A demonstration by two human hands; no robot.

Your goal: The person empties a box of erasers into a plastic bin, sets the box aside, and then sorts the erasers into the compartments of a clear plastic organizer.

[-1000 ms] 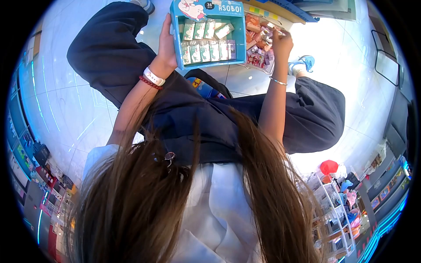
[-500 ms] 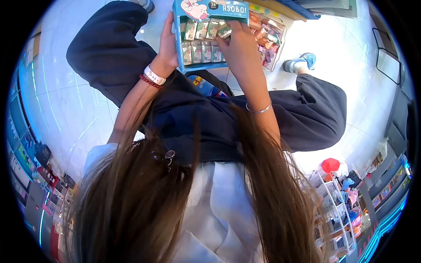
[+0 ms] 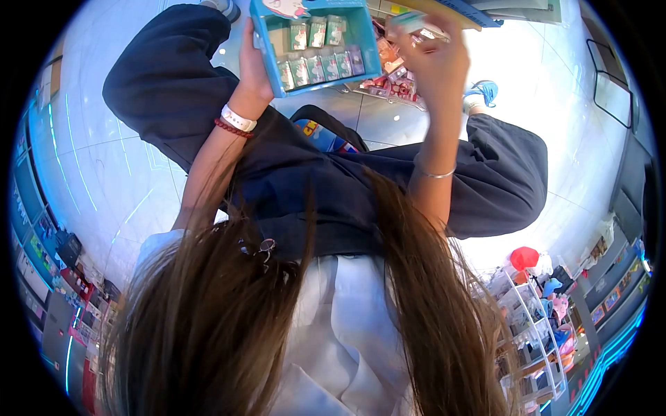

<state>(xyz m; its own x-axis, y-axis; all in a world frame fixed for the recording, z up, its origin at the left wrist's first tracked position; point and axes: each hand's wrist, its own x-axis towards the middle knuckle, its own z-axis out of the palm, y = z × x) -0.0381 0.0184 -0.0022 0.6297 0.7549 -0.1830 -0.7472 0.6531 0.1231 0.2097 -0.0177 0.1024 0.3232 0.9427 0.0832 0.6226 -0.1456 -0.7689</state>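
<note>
A blue display box [image 3: 373, 43] is tilted toward me at the top of the view, with several small green-and-white packs [image 3: 314, 69] standing in two rows inside. My left hand [image 3: 254, 69] grips the box by its left side, fingers partly hidden behind it. To the right of the box is my right hand [image 3: 444, 62], smeared by motion, its fingers closed on a small green-and-white pack [image 3: 408, 25]. Below that hand lies a clear tray [image 3: 388, 98] filled with pink and orange packs [image 3: 390, 59].
I sit with legs spread on a pale tiled floor [image 3: 125, 173]. A dark bag [image 3: 312, 118] with a colourful print lies between my legs. A white wire rack [image 3: 531, 319] of goods stands at the lower right, and shelves [image 3: 41, 243] line the left.
My right hand has come out of the box and moved right with a small pack. The box has shifted slightly left and up, and the upper row now has a gap.
</note>
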